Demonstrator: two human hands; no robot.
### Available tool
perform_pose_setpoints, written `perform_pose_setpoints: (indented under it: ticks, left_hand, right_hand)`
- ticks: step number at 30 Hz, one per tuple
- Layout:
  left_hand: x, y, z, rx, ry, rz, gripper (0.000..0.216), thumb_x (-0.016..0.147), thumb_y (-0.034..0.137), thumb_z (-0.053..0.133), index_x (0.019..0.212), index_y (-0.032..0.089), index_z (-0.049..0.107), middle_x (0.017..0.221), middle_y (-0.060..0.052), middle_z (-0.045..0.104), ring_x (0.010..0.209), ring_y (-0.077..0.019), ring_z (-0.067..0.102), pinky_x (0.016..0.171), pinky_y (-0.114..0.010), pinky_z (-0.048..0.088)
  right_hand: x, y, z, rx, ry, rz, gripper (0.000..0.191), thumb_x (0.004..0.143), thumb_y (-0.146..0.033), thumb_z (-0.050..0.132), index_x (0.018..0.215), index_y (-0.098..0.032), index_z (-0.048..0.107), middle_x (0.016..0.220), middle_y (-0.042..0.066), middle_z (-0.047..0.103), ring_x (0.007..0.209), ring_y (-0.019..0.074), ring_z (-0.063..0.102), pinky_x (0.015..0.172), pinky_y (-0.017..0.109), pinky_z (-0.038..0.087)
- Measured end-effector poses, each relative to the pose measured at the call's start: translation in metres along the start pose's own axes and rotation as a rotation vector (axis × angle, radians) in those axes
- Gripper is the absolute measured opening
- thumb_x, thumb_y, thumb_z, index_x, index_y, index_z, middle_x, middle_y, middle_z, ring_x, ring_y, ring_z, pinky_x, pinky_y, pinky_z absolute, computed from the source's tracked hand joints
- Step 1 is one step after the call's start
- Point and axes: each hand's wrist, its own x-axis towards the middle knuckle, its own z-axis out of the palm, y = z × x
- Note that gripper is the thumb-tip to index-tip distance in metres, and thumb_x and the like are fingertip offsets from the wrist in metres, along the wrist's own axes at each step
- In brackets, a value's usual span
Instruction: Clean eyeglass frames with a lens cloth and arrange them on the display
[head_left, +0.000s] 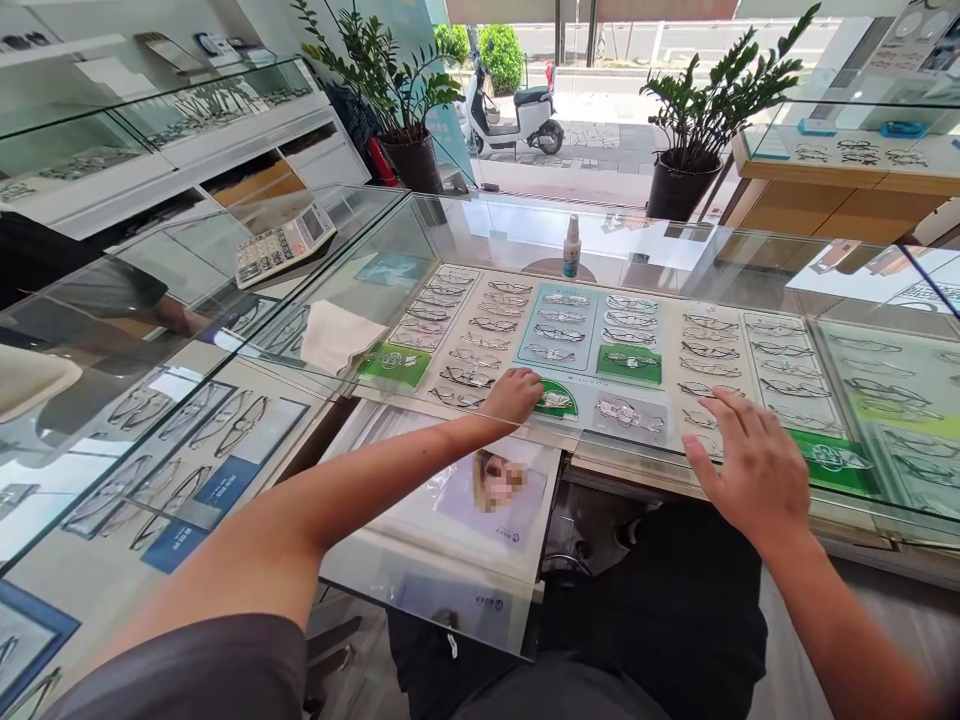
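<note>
Your left hand point(514, 394) reaches in under the glass top of the desk point(525, 235), its fingers curled down narrow onto the display tray point(679, 300) of eyeglass frames; they touch the tray's near row, just beside a green half-round label card point(556, 400). Whether they pinch a frame you cannot tell, since the knuckles hide the tips. Your right hand point(754, 470) lies flat above the near edge of the glass, fingers spread wide and holding nothing, palm down, near a pair of clear frames point(628, 412) on a grey pad that lies under the glass between your two hands.

The tray holds many rows of thin frames, with a pale blue panel point(559, 325) in the middle and green cards among them. A white folded cloth point(336, 335) lies at the tray's left end. On the glass top stand a small spray bottle point(571, 246) at the far side and a calculator point(283, 244) to the left. A poster sheet point(480, 490) lies on a lower shelf below your left forearm.

Beyond the desk, two potted plants point(694, 130) stand at a glass shopfront, with a white scooter point(517, 110) parked outside. More glass cases of frames run along the left.
</note>
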Motion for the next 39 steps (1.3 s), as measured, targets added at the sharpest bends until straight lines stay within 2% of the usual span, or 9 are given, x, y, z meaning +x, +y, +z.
perform_pose_setpoints:
  ticks: [6,11,15,18,21,24,27,32,39]
  left_hand:
    - [-0.009,0.005,-0.011,0.01,0.019,0.024,0.02,0.101,0.018,0.064,0.09,0.019,0.081,0.123,-0.014,0.078,0.123,-0.0305,0.065,0.105,-0.047,0.048]
    - [-0.055,0.024,-0.041,-0.052,-0.053,0.024,0.016,0.099,0.017,0.068,0.092,0.02,0.081,0.116,-0.01,0.081,0.113,-0.0289,0.072,0.097,-0.043,0.053]
    - [-0.116,0.051,-0.088,-0.309,-0.199,0.105,0.015,0.098,0.019,0.07,0.09,0.022,0.082,0.106,-0.006,0.084,0.097,-0.0228,0.077,0.087,-0.034,0.054]
    - [-0.147,0.076,-0.138,-0.453,-0.195,0.155,0.018,0.102,0.021,0.067,0.092,0.022,0.082,0.1,-0.004,0.083,0.095,-0.0199,0.078,0.084,-0.03,0.054]
    - [-0.148,0.091,-0.187,-0.418,-0.09,0.179,0.022,0.108,0.025,0.061,0.098,0.024,0.081,0.104,-0.004,0.083,0.097,-0.0192,0.077,0.088,-0.031,0.054]
    - [-0.125,0.09,-0.216,-0.274,0.075,0.191,0.022,0.109,0.028,0.06,0.099,0.024,0.08,0.108,-0.004,0.083,0.102,-0.0207,0.076,0.094,-0.035,0.054]
    - [-0.094,0.077,-0.216,-0.134,0.185,0.204,0.022,0.108,0.029,0.061,0.099,0.024,0.08,0.114,-0.004,0.082,0.108,-0.0231,0.075,0.097,-0.039,0.054]
    - [-0.053,0.053,-0.183,-0.008,0.217,0.198,0.022,0.107,0.027,0.062,0.096,0.022,0.08,0.116,-0.005,0.082,0.114,-0.0267,0.072,0.097,-0.043,0.053]
    - [-0.037,0.04,-0.158,0.024,0.22,0.195,0.021,0.106,0.027,0.062,0.097,0.022,0.08,0.117,-0.007,0.082,0.114,-0.0282,0.071,0.098,-0.045,0.053]
  right_hand:
    - [-0.001,0.0,0.002,-0.027,0.011,-0.002,0.046,0.106,-0.044,0.056,0.145,-0.019,0.06,0.145,0.017,0.071,0.128,0.0394,0.067,0.096,0.048,0.054]
    - [-0.001,-0.001,0.002,-0.034,0.013,0.005,0.044,0.107,-0.045,0.055,0.143,-0.019,0.062,0.145,0.016,0.072,0.129,0.0392,0.067,0.096,0.049,0.055]
    - [-0.001,-0.001,0.003,-0.028,0.007,0.007,0.044,0.107,-0.044,0.054,0.143,-0.019,0.062,0.146,0.016,0.071,0.131,0.0393,0.066,0.1,0.05,0.055]
    - [-0.001,-0.001,0.003,-0.014,-0.008,0.009,0.045,0.107,-0.044,0.054,0.144,-0.018,0.062,0.147,0.016,0.07,0.133,0.039,0.065,0.102,0.051,0.055]
    - [-0.002,0.0,0.004,0.004,-0.011,0.018,0.046,0.108,-0.044,0.054,0.144,-0.018,0.063,0.149,0.016,0.069,0.135,0.0387,0.064,0.103,0.051,0.054]
    - [-0.002,0.0,0.004,0.006,-0.003,0.021,0.046,0.109,-0.045,0.052,0.145,-0.018,0.063,0.149,0.016,0.069,0.135,0.0383,0.064,0.103,0.051,0.054]
    - [-0.002,0.0,0.005,0.005,0.005,0.022,0.046,0.109,-0.045,0.051,0.144,-0.019,0.063,0.148,0.015,0.07,0.134,0.0377,0.065,0.102,0.05,0.055]
    - [-0.002,0.001,0.007,0.006,0.023,0.021,0.045,0.108,-0.043,0.054,0.144,-0.018,0.065,0.147,0.015,0.071,0.134,0.0381,0.066,0.1,0.051,0.057]
    - [-0.002,0.0,0.007,-0.004,0.029,0.026,0.044,0.108,-0.043,0.054,0.142,-0.017,0.066,0.148,0.014,0.071,0.134,0.037,0.066,0.099,0.05,0.058]
